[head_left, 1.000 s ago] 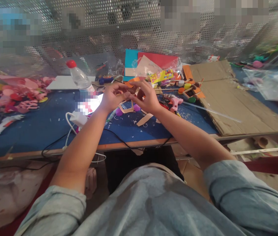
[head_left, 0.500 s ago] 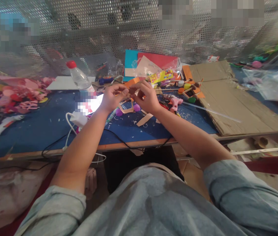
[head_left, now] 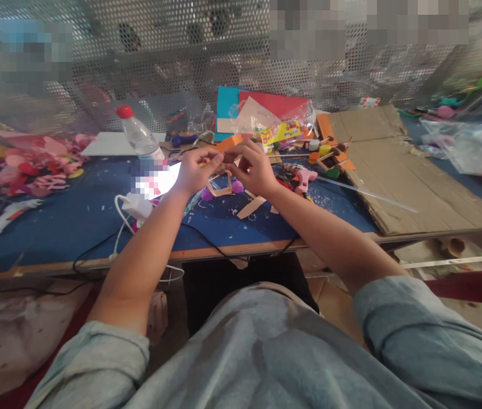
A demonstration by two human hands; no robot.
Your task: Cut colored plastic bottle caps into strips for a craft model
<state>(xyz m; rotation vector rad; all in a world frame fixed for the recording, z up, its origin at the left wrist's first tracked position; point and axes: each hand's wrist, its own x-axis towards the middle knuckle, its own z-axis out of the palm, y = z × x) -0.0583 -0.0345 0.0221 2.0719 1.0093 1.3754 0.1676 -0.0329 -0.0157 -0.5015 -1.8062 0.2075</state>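
My left hand [head_left: 198, 168] and my right hand [head_left: 251, 166] meet fingertip to fingertip above the blue tabletop [head_left: 215, 224]. Both are closed in a pinch, and a small brownish piece seems to be between them, too hidden to name. Beneath them lie a frame of tan strips [head_left: 221, 190], a purple pompom [head_left: 237, 187] and a loose tan strip [head_left: 251, 208]. A pink glue gun [head_left: 305, 179] rests to the right of my right hand. Left of my left hand is a lit phone screen [head_left: 162, 180].
A red-capped plastic bottle [head_left: 141, 133] stands at the left, near a white charger [head_left: 136, 205] with a looped cable. Flattened cardboard [head_left: 419, 176] covers the right side. Pink cut-outs [head_left: 32, 162] are heaped at far left. A perforated metal screen [head_left: 172, 68] rises behind the table.
My hands stay pinched together in nearly the same place. The left fingers have shifted very slightly; the things on the table have not moved.
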